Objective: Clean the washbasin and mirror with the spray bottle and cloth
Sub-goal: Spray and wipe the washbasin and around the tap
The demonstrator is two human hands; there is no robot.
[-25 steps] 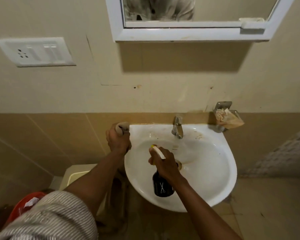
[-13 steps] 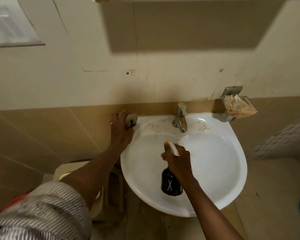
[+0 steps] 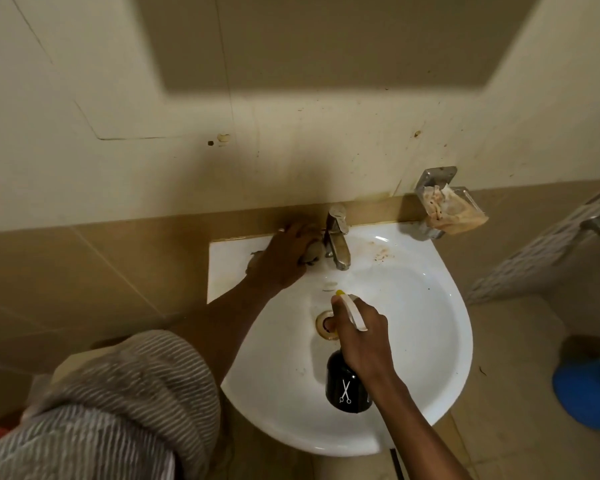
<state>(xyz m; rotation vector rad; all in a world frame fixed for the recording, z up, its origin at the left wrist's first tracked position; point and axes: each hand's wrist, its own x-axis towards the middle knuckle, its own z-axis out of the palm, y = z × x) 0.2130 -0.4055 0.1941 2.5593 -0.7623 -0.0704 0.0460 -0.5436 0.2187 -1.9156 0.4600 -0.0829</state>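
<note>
So the left hand (image 3: 284,258) has its fingers (image 3: 297,233) curled down over a bunched-up greyish cloth (image 3: 312,252), pressing it onto the back ledge of the washbasin (image 3: 413,306). Only a bit of the cloth pokes out past the fingertips, right up against the base of the metal tap (image 3: 338,239), which sits just to the right of them. A little scrap of something grey shows on the ledge on the other side of that hand, can't tell if it's more cloth.

The right hand (image 3: 362,337) is wrapped around the neck of the spray bottle (image 3: 349,386), fingers closed around the white trigger head (image 3: 354,311). The yellow nozzle tip points toward the tap. The black body of the bottle hangs below the hand, over the front of the bowl, with a small white scissors logo on it. The drain (image 3: 323,323) is just left of those fingers, partly hidden by them.

Past the tap there are brownish stains (image 3: 381,252) on the back ledge. Further right a metal soap holder (image 3: 437,206) on the wall has a crumpled wrapper in it. A blue bucket (image 3: 589,389) is on the floor far right. A striped sleeve (image 3: 118,403) fills the lower left. The mirror isn't in view.
</note>
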